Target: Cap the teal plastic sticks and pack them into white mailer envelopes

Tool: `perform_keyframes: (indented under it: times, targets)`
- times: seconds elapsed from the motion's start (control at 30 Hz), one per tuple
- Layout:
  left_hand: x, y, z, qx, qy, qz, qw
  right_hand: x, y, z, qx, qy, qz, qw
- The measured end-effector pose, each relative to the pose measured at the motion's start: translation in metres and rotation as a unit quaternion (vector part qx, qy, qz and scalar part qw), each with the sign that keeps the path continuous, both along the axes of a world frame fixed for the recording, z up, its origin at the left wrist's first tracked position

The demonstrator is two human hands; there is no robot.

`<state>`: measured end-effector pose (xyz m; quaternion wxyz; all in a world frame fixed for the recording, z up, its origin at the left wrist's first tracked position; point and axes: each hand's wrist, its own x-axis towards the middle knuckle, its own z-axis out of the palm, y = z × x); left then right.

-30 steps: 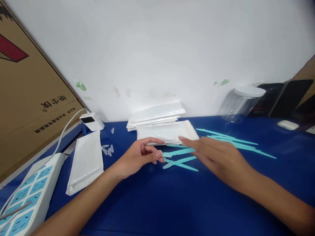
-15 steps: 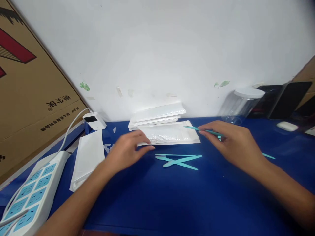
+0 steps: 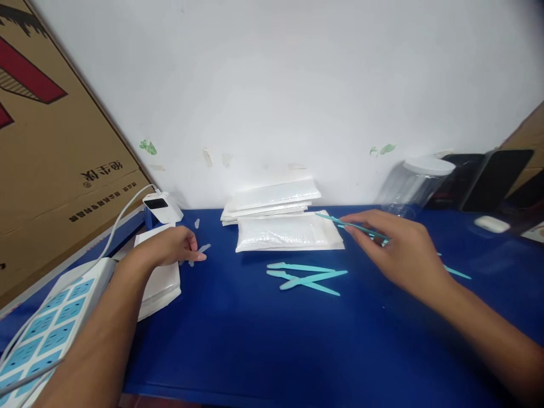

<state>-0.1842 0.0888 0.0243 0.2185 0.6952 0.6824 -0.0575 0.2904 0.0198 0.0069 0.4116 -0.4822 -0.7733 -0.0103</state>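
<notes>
My right hand (image 3: 397, 241) pinches a thin teal eyebrow razor (image 3: 361, 228), its tip pointing left over the end of a white padded packet (image 3: 284, 231). Other teal razors show partly behind that hand, one end (image 3: 458, 272) sticking out to its right. At the left, my left hand (image 3: 176, 247) has thumb and fingers closed on a small translucent blade cap (image 3: 204, 248), beside more caps partly hidden by the fingers. Between the hands, several teal razors (image 3: 314, 277) lie crossed on the blue table. A single loose cap (image 3: 196, 223) rests further back.
More white packets (image 3: 272, 195) are stacked against the wall; others (image 3: 159, 292) lie under my left forearm. A power strip (image 3: 51, 334) and a white device (image 3: 164, 207) with a cable stand left. Back right are a clear jar (image 3: 414, 187), a dark phone-like slab (image 3: 495, 180) and a white case (image 3: 492, 224).
My left hand has moved left from the padded packet to the small caps and closed there. The rearmost loose razor now lies flatter. My right hand stays almost in place with its razor.
</notes>
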Motion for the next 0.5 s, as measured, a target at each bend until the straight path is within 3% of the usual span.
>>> perform_keyframes:
  times: [0.13,0.33,0.5]
  targets:
    - [0.006,0.002,-0.005,0.027,-0.051,-0.036,0.998,0.0,0.002,0.0,-0.02,0.01,0.0,1.0]
    - [0.022,0.005,-0.013,0.151,-0.085,-0.111,0.979,-0.001,0.0,0.001,-0.04,0.025,0.006,0.999]
    - [0.034,0.004,-0.016,0.136,-0.118,-0.12,0.976,-0.002,0.0,0.001,-0.052,0.037,0.004,0.998]
